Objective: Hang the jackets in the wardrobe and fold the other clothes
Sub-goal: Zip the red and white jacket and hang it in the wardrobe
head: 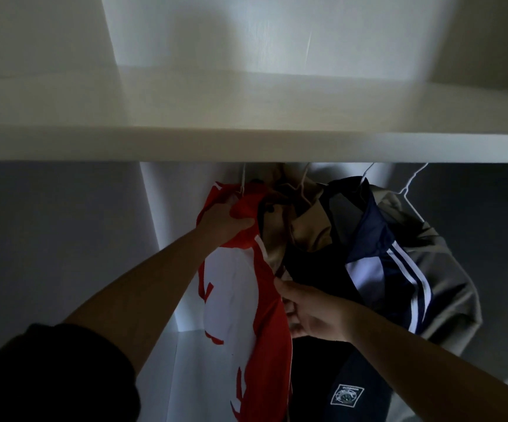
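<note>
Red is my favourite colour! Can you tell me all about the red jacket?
The red jacket is red with white patches, thin and smooth-looking. It hangs from a white wire hanger under the shelf, left of a beige jacket. The left hand grips its top; the right hand pinches its front edge lower down.

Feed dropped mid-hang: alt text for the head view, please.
Left hand grips the top of a red and white jacket under the wardrobe shelf; right hand pinches its front edge lower down, beside a navy striped jacket.
</note>
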Tool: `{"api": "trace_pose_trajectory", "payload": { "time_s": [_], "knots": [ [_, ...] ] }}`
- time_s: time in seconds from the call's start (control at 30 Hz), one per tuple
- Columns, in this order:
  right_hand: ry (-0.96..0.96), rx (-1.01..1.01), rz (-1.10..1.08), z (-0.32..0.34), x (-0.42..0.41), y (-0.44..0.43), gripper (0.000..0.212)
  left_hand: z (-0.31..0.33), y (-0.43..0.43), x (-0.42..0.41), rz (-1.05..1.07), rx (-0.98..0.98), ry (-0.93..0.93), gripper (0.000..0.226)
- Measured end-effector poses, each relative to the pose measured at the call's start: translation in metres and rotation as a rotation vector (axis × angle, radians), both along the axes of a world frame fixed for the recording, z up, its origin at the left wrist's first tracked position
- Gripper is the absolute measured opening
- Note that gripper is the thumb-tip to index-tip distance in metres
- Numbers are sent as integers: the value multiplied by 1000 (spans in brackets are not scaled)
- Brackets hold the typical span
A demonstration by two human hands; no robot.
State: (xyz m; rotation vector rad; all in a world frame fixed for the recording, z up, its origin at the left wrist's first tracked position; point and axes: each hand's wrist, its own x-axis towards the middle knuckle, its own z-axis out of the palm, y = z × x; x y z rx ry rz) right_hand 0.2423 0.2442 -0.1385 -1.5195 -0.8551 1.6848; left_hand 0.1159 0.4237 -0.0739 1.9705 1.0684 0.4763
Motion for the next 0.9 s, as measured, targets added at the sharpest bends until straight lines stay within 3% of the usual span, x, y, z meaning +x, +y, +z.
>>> {"api": "trace_pose_trajectory", "payload": {
  "time_s": [0.1, 0.2, 0.3, 0.4, 0.5, 0.6, 0.67, 0.73, 0.83, 0.9],
  "knots": [
    [68, -31, 31, -6, -3, -5, 61, 2, 0, 5, -9, -91, -55, 56],
    [99, 8, 45, -6, -3, -8, 42, 3, 0, 6, -16, -115, -72, 45],
    [4, 46, 40, 3, 1, -13, 30, 4, 1, 5, 4, -75, -25, 49],
    [-219, 125, -60, 24, 1, -20, 6, 6, 4, 5, 7, -63, -12, 66],
    [-500, 331, -217, 47, -4, -29, 29, 6, 4, 9, 50, -23, 57, 78],
    [-1128, 664, -147, 52, -29, -41, 34, 6, -2, 15, 76, 8, 79, 71],
    [-1453, 764, 13, 43, -50, -45, 21, 7, -5, 17, 49, -29, 31, 71],
    [-1529, 670, 68, 38, -57, -44, 17, 8, -5, 16, 23, -105, -34, 68],
    [-1503, 593, -169, 40, -43, -37, 25, 11, 0, 10, -22, -148, -2, 60],
    [-1428, 431, -238, 37, -34, -30, 31, 11, 2, 7, -47, -153, 19, 63]
  ]
}}
